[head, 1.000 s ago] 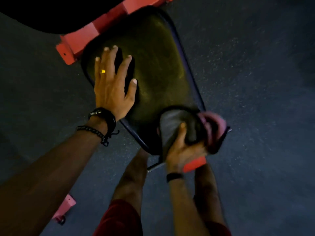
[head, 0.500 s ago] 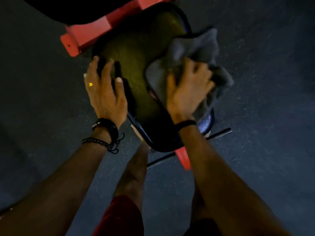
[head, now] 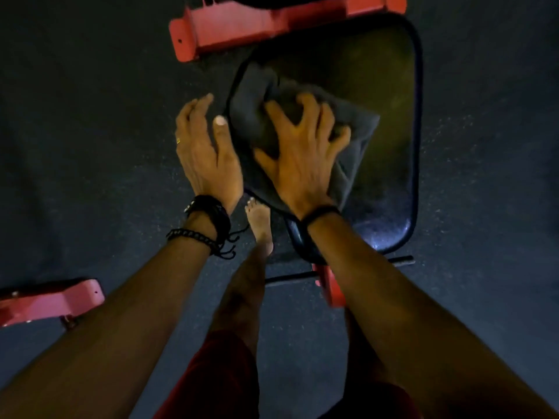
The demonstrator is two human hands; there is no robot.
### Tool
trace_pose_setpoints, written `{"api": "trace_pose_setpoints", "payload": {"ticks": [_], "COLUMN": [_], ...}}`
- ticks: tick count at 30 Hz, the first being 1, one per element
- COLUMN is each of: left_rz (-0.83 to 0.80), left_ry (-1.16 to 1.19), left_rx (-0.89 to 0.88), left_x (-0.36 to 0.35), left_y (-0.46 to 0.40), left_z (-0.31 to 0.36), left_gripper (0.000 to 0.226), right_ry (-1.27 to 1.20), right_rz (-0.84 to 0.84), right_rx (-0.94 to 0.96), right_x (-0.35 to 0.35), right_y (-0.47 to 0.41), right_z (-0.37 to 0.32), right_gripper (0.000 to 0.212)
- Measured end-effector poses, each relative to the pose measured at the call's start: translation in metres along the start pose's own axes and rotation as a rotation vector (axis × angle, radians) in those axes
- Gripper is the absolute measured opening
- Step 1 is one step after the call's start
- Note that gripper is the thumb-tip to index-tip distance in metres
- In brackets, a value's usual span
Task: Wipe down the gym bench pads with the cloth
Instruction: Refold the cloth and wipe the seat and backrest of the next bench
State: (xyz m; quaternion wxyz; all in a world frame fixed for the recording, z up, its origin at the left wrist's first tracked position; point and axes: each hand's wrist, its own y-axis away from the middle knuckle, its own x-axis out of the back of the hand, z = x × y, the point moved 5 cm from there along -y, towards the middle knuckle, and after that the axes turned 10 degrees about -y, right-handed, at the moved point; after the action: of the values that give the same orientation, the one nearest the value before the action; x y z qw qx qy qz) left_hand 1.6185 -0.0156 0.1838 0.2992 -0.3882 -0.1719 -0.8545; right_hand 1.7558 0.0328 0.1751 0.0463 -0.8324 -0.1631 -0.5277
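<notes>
A dark seat pad (head: 384, 95) with a blue edge lies below me in the head view. A grey cloth (head: 354, 152) is bunched on its left half. My right hand (head: 302, 152) presses down on the cloth with spread, bent fingers that dig into its folds. My left hand (head: 205, 149) sits just off the pad's left edge, fingers relaxed, thumb near the rim; I cannot tell whether it touches the pad.
The red bench frame (head: 272, 22) crosses the top, another red foot (head: 51, 300) sits at lower left, and a red bar with a black rod (head: 332, 285) lies under the pad. My bare foot (head: 260, 225) stands on the dark rubber floor (head: 90, 131).
My right hand has swept the cloth from the pad's right side to its left side. My left hand has slid off the pad's surface to its left edge.
</notes>
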Motion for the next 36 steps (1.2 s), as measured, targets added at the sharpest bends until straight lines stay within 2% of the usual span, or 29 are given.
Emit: {"api": "trace_pose_setpoints", "payload": {"ticks": [2, 5, 7, 8, 9, 12, 13, 14, 15, 17, 18, 19, 21, 22, 24, 26, 28, 31, 34, 36], "left_rz": [-0.007, -0.076, -0.152, -0.184, -0.213, -0.285, -0.308, -0.326, -0.342, -0.369, -0.376, -0.379, -0.412, -0.449, -0.565, -0.698, -0.792, -0.882, -0.904, -0.907], "left_ry": [0.004, -0.029, -0.046, -0.044, -0.039, -0.021, -0.019, -0.02, -0.02, -0.034, -0.055, -0.078, -0.129, -0.163, -0.246, -0.274, -0.256, -0.216, -0.244, -0.218], "left_rx": [-0.009, -0.05, -0.052, -0.046, -0.041, -0.061, -0.063, -0.061, -0.069, -0.122, -0.151, -0.169, -0.169, -0.158, -0.171, -0.18, -0.204, -0.304, -0.38, -0.282], "left_x": [0.004, 0.013, 0.016, 0.016, 0.014, 0.001, -0.004, -0.007, -0.009, -0.007, -0.004, -0.001, 0.002, 0.003, 0.005, 0.012, 0.03, 0.063, 0.09, 0.107], "left_y": [0.006, 0.007, 0.005, 0.005, 0.008, 0.021, 0.028, 0.036, 0.043, 0.051, 0.054, 0.054, 0.057, 0.061, 0.069, 0.077, 0.085, 0.098, 0.106, 0.112], "left_z": [-0.002, 0.006, 0.015, 0.02, 0.023, 0.031, 0.032, 0.033, 0.034, 0.037, 0.037, 0.035, 0.032, 0.032, 0.042, 0.061, 0.086, 0.124, 0.156, 0.179], "left_gripper": [0.04, 0.039, 0.041, 0.042, 0.043, 0.042, 0.042, 0.04, 0.04, 0.039, 0.039, 0.038, 0.038, 0.038, 0.036, 0.036, 0.036, 0.036, 0.041, 0.049], "right_ry": [0.005, 0.006, 0.126, 0.161, 0.157, 0.075, 0.065, 0.065, 0.087, 0.148, 0.141, 0.104, -0.011, -0.039, -0.086, -0.092, -0.082, -0.108, -0.09, -0.073], "right_rz": [-0.02, -0.211, -0.313, -0.3, -0.25, 0.088, 0.145, 0.149, 0.085, -0.091, -0.096, -0.032, 0.103, 0.09, -0.14, -0.481, -0.586, -0.437, -0.283, -0.17], "right_rx": [0.022, 0.388, 0.547, 0.515, 0.368, -0.398, -0.542, -0.57, -0.458, -0.097, -0.033, -0.115, -0.568, -0.711, -0.702, -0.552, -0.445, -0.475, -0.376, -0.298], "right_x": [-0.007, 0.002, 0.024, 0.036, 0.046, 0.053, 0.046, 0.039, 0.03, 0.031, 0.041, 0.05, 0.064, 0.061, 0.05, 0.058, 0.089, 0.148, 0.199, 0.229], "right_y": [0.005, 0.092, 0.136, 0.135, 0.124, 0.108, 0.118, 0.131, 0.147, 0.159, 0.153, 0.144, 0.138, 0.144, 0.157, 0.175, 0.189, 0.203, 0.207, 0.212], "right_z": [-0.008, 0.016, 0.057, 0.081, 0.102, 0.122, 0.109, 0.094, 0.087, 0.094, 0.108, 0.123, 0.138, 0.127, 0.097, 0.078, 0.072, 0.059, 0.041, 0.031], "right_gripper": [0.061, 0.06, 0.066, 0.068, 0.068, 0.054, 0.055, 0.056, 0.059, 0.061, 0.055, 0.048, 0.048, 0.05, 0.057, 0.059, 0.053, 0.048, 0.043, 0.041]}}
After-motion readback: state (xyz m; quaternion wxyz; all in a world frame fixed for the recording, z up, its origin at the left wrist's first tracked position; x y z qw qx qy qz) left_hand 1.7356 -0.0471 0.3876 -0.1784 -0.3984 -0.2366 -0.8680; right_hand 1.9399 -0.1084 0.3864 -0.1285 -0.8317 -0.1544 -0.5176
